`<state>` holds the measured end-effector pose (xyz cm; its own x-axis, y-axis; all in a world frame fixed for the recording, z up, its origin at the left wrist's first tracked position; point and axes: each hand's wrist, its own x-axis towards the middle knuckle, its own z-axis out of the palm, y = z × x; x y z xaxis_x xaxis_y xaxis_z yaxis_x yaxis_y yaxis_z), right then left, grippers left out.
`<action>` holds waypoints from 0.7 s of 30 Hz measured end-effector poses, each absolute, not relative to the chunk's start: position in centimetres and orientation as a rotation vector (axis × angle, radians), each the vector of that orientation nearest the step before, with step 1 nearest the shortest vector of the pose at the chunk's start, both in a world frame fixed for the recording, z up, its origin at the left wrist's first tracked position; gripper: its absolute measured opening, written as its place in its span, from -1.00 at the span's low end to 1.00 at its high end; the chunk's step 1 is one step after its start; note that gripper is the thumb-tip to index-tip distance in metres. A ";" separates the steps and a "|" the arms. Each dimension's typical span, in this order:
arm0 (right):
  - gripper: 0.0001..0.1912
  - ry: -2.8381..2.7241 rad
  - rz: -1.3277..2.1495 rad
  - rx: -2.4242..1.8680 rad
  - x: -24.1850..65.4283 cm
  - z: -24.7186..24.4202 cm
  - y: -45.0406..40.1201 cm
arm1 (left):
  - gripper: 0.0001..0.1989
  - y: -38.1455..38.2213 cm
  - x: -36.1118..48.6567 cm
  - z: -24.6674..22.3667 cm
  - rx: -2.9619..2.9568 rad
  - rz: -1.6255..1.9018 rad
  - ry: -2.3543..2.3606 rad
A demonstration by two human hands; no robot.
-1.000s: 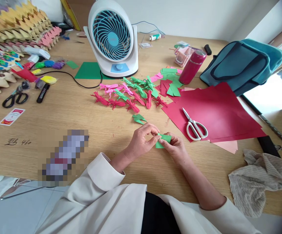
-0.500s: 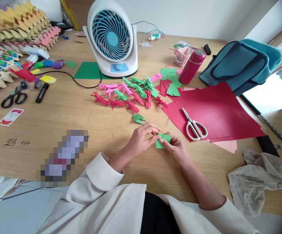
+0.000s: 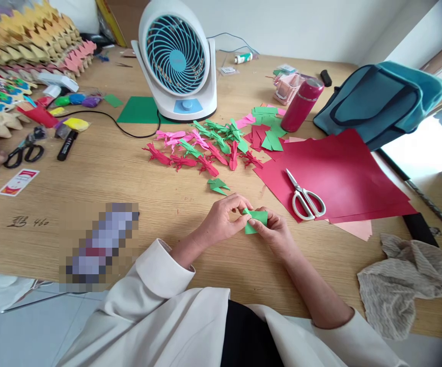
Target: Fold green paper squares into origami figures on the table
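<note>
Green paper (image 3: 260, 215), a small piece with a narrow raised flap (image 3: 246, 211) at its upper left, is over the table (image 3: 129, 178), pinched by the left hand (image 3: 223, 218) and right hand (image 3: 277, 232); some right fingers are hidden behind it, the flap's fold hard to make out

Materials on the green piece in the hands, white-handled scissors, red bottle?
Green piece: matte, likely paper; thin, with a folded corner. Scissors: blades likely metal, grey sheen; handles smooth, pale, perhaps plastic. Red bottle: smooth, semi-gloss; possibly coated metal, plastic not excluded.
</note>
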<state>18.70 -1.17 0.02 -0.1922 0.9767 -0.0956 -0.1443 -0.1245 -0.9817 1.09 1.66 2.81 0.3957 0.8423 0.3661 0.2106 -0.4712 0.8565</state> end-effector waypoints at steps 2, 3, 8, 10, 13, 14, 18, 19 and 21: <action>-0.63 -1.173 1.496 -1.079 18.8 0.0 -1.2 | -0.89 1.7 1.1 2.8 1.832 1.041 0.923; -0.63 -1.179 1.491 -1.085 18.8 0.0 -1.1 | -0.89 1.7 1.2 2.8 1.796 1.031 0.932; -0.61 -1.222 1.460 -1.131 18.8 0.0 -1.0 | -0.87 1.7 1.1 2.8 1.778 1.035 0.939; -0.60 -1.237 1.443 -1.145 18.8 0.1 -1.0 | -0.88 1.8 1.0 2.8 1.822 1.030 0.932; -0.60 -1.250 1.429 -1.164 18.9 0.2 -1.1 | -0.87 1.7 1.0 2.8 1.854 1.024 0.947; -0.60 -1.245 1.433 -1.168 18.9 0.2 -1.1 | -0.87 1.7 0.9 2.8 1.849 1.022 0.946; -0.61 -1.208 1.500 -1.158 18.9 0.2 -1.0 | -0.87 1.8 0.8 3.0 1.838 0.993 0.918; -0.60 -1.206 1.517 -1.158 18.9 0.2 -1.0 | -0.87 1.9 0.7 3.1 1.841 0.984 0.915; -0.59 -1.212 1.530 -1.170 19.0 0.3 -1.0 | -0.86 1.9 0.6 3.3 1.849 0.967 0.922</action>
